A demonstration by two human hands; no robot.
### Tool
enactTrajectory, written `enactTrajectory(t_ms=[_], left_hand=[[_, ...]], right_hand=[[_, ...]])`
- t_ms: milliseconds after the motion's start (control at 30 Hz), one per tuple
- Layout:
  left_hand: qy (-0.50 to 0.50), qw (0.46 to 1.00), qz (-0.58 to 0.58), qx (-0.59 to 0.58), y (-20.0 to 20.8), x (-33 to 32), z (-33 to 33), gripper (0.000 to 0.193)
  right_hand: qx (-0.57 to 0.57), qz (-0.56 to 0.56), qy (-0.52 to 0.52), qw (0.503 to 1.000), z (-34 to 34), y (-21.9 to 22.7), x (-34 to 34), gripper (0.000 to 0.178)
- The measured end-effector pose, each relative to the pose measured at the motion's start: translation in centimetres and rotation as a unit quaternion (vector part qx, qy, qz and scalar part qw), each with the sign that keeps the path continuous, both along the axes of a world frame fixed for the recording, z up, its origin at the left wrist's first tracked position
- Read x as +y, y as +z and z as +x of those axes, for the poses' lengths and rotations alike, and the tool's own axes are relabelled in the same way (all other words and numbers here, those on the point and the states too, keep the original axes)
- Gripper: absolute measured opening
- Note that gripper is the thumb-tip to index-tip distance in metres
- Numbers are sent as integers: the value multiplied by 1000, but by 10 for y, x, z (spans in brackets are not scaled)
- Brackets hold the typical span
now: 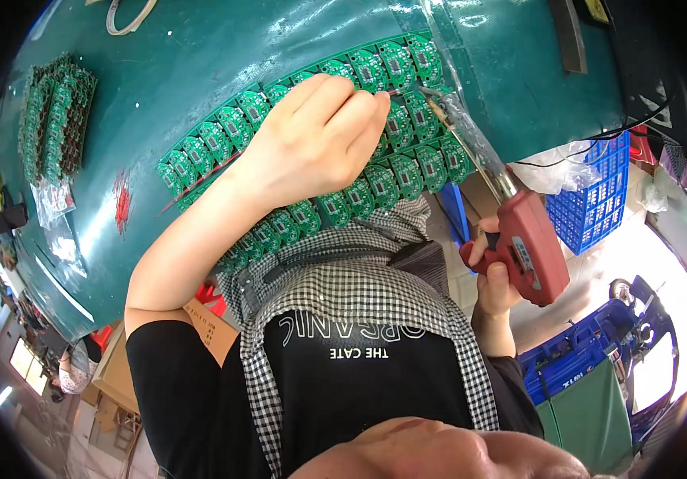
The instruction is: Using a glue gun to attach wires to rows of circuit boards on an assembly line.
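Note:
Rows of green circuit board panels (407, 172) lie along the near edge of the table. My left hand (323, 132) is closed above them, its fingertips pinched near the right end of the rows. A thin red wire (200, 182) runs over the boards and under this hand; a bit of it seems to show at the fingertips. In my right hand (497, 279) is a red soldering gun (529, 247), gripped by its handle with a finger at the trigger. Its long barrel (475, 148) points up and left, the tip close to my left fingertips and the boards.
Stacked board panels (56, 120) stand at the left of the green table (200, 56), near a bundle of red wires (122, 203) and clear plastic bags (58, 227). A metal bar (568, 36) lies at the far right. A blue crate (591, 199) is beside the table.

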State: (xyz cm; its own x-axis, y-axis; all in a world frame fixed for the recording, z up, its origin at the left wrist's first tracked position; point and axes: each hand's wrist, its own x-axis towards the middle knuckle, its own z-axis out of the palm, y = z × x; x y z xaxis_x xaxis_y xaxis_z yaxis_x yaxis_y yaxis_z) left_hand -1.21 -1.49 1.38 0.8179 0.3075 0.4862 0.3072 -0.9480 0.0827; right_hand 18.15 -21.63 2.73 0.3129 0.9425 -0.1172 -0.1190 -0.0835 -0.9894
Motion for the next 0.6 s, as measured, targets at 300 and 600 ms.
enactTrajectory(t_ms=[300,600], left_hand=[[10,999,-14,31,1,0,-3,31],[12,999,-24,33,-2,-1,-2,30]], right_hand=[[-68,-24,-11,997,-7,3,9,61],[-82,-48,-11,995,-7,2,12,62]])
